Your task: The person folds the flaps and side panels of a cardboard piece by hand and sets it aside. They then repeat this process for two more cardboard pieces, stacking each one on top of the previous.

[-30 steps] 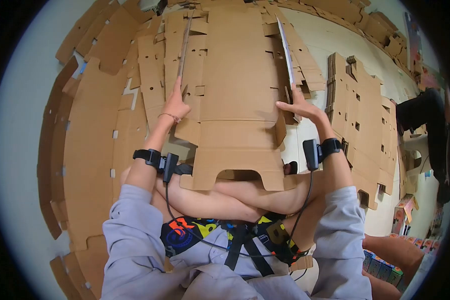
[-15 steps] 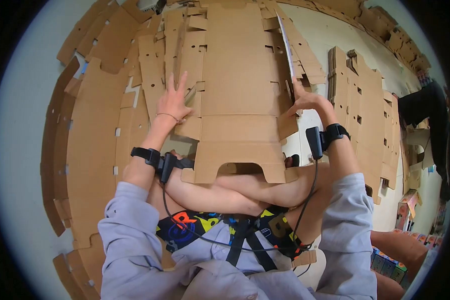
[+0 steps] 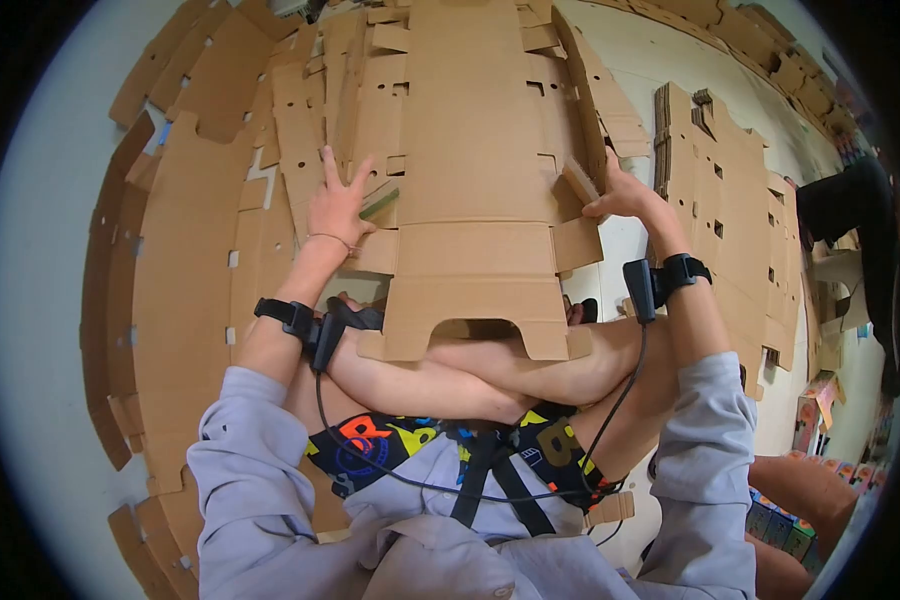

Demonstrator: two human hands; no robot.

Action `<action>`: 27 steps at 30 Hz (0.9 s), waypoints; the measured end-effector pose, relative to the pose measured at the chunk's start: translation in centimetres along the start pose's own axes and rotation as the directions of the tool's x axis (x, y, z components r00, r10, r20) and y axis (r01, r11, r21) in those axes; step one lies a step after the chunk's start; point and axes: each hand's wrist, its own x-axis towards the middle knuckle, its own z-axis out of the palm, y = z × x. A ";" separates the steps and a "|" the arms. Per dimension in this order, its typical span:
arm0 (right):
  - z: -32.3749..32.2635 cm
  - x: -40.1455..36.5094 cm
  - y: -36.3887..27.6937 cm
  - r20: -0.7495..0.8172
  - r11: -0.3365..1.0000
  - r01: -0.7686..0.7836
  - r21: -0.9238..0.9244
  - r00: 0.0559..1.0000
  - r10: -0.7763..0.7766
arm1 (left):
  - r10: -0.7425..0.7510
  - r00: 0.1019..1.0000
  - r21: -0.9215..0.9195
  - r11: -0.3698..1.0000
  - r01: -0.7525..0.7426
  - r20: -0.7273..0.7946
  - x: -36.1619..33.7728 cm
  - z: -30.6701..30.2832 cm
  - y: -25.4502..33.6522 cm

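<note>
A flat cardboard box blank (image 3: pixel 475 160) with slots and side flaps stretches away from me, its near notched end resting over my crossed legs. My left hand (image 3: pixel 338 208) is at its left side, fingers spread, beside a small raised flap (image 3: pixel 380 204). At the right, my right hand (image 3: pixel 625 190) touches the raised side panel (image 3: pixel 580 100), thumb apart from the fingers and reaching toward a small upturned flap (image 3: pixel 582 182). Part of the right fingers is hidden behind the panel.
Large cardboard sheets (image 3: pixel 185 260) lie at the left. A stack of cut cardboard (image 3: pixel 730 210) lies at the right. Another person's dark-clothed leg (image 3: pixel 850 210) is at the far right, with a bare limb (image 3: pixel 800 490) and small colourful boxes (image 3: pixel 778 525) lower down.
The right side panel has tilted outward, now showing its brown inner face instead of a thin edge. My right hand moved slightly right with it; my left hand shifted slightly left.
</note>
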 end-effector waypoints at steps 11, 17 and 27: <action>5.4 -1.6 -3.0 -0.452 0.999 -0.052 -0.008 0.891 0.043 | -0.003 0.985 -0.075 0.997 -0.010 -0.173 -0.8 1.9 0.5; 7.4 -1.3 -3.8 -0.670 0.998 -0.051 0.025 0.741 0.054 | -0.178 0.956 -0.289 0.951 0.106 -0.235 -0.3 2.1 2.0; 10.3 0.4 -4.7 -0.830 1.000 0.017 0.027 0.557 0.012 | -0.302 0.851 -0.475 0.877 0.072 -0.429 0.5 5.4 4.1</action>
